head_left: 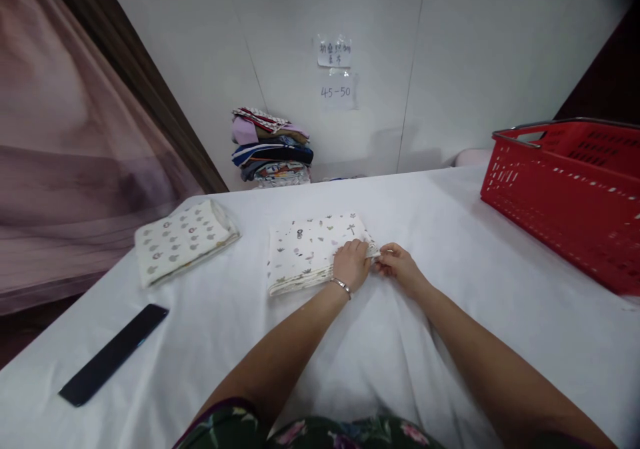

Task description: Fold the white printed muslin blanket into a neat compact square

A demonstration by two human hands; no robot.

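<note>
A folded white cloth with small printed figures (305, 249) lies in the middle of the white-covered table (500, 282). My left hand (351, 263), with a bracelet on its wrist, rests curled on the cloth's right end and presses it down. My right hand (397, 265) pinches the cloth's right edge just beside the left hand. A second folded patterned cloth (183, 239) lies further left on the table, apart from both hands.
A red plastic basket (570, 192) stands at the right of the table. A dark phone (114, 353) lies near the front left edge. A stack of folded clothes (271, 147) sits against the wall at the back. A pink curtain (65, 155) hangs at left.
</note>
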